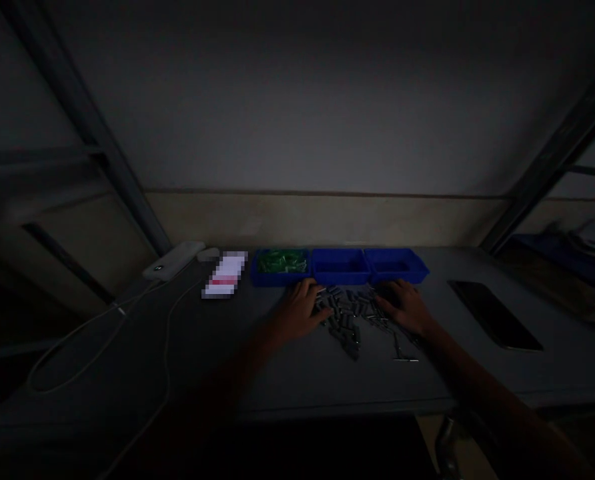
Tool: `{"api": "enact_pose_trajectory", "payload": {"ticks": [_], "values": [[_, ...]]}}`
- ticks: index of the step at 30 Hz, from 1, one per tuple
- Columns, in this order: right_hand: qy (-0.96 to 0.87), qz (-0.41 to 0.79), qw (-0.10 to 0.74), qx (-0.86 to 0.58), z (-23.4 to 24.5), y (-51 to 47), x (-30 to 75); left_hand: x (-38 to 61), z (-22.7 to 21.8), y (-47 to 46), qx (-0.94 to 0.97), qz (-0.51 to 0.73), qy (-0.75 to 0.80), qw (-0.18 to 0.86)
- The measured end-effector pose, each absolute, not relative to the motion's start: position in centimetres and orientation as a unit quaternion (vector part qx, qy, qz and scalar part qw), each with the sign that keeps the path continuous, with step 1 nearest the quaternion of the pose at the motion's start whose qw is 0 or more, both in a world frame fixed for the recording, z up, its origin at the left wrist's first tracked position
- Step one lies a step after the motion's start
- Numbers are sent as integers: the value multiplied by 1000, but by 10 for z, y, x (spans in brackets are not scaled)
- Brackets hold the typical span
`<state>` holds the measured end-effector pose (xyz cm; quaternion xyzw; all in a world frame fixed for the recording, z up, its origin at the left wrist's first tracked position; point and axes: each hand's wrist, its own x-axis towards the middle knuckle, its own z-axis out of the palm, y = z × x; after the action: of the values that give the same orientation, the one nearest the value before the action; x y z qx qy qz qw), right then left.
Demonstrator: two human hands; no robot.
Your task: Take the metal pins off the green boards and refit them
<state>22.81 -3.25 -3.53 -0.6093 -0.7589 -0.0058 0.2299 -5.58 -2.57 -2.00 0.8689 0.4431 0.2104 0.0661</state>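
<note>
Parts [346, 321] between left and right fingers [305, 289]

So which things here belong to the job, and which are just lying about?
Job, apparently:
small grey metallic pieces, heaped between left hand and right hand
three blue plastic bins, the leftmost bin holding green contents

Probably lying about:
lit white phone screen
white rectangular box
thin pale cables
dark flat rectangular device

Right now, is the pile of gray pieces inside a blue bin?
No, the pile lies on the table in front of the blue bins.
</note>
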Motion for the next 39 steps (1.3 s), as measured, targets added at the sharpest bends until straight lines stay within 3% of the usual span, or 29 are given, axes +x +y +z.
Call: {"api": "enact_pose_trajectory", "payload": {"ticks": [23,30,34,39], "values": [[-834,59,256,-485,-29,-10,164,-4,-25,-29,846,199,495,4],[-820,146,291,-470,-18,-11,173,-8,-29,-20,848,249,461,75],[-847,85,233,-470,-11,-24,193,-13,-27,-22,839,278,448,136],[-862,-5,151,-484,-16,-37,197,-18,-26,-28,836,285,448,138]]}}
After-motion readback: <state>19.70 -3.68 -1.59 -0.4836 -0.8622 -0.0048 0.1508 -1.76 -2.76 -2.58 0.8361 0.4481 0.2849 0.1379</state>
